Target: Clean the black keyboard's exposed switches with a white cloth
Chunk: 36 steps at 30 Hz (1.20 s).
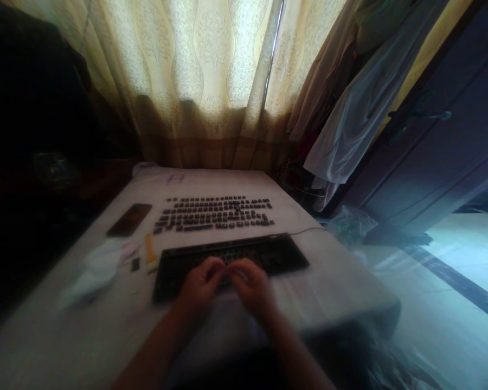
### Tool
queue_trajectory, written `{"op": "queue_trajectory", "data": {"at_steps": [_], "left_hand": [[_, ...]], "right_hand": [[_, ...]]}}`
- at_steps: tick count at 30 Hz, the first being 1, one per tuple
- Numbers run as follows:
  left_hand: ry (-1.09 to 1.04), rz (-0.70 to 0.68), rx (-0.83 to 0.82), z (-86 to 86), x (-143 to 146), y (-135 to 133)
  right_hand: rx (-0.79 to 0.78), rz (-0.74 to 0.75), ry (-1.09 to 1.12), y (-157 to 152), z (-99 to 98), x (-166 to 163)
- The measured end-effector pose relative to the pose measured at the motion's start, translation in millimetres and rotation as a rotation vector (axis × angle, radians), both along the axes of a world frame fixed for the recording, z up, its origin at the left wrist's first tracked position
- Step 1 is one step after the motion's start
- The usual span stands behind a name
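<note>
A black keyboard with its keycaps off lies slightly slanted on the cloth-covered table. Over its front middle, my left hand and my right hand come together, thumbs and fingers bent in a pinch. Their fingertips meet or nearly meet; whatever is between them is too small and blurred to make out. Behind the keyboard, loose black keycaps are laid out in rows like a key layout. Left of the keyboard lies a brush with a yellow handle, beside a small dark piece.
A dark phone lies at the table's left. Nearer is a crumpled white cloth. The keyboard's cable runs off the right edge. Curtains hang behind the table, and a door stands at right.
</note>
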<state>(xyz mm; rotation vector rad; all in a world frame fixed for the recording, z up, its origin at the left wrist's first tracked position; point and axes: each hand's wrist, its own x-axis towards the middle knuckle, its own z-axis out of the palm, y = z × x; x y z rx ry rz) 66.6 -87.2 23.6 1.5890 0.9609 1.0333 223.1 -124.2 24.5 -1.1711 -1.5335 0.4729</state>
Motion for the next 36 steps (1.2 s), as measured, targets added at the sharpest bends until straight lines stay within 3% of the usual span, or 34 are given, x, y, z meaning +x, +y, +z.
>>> {"op": "queue_trajectory", "data": {"at_steps": [10, 18, 30, 36], "left_hand": [[0.032, -0.034, -0.1, 12.2, -2.0, 3.3], [0.154, 0.004, 0.065, 15.6, -5.6, 1.2], [0.246, 0.119, 0.341, 25.9, -3.3, -7.1], [0.242, 0.188, 0.312, 28.5, 0.0, -13.7]], "right_hand": [[0.026, 0.023, 0.006, -2.9, 4.5, 1.7], [-0.068, -0.027, 0.039, 0.2, -0.3, 1.4], [-0.038, -0.078, 0.036, -5.5, 13.1, -1.8], [-0.061, -0.079, 0.081, -6.0, 14.4, -5.8]]}}
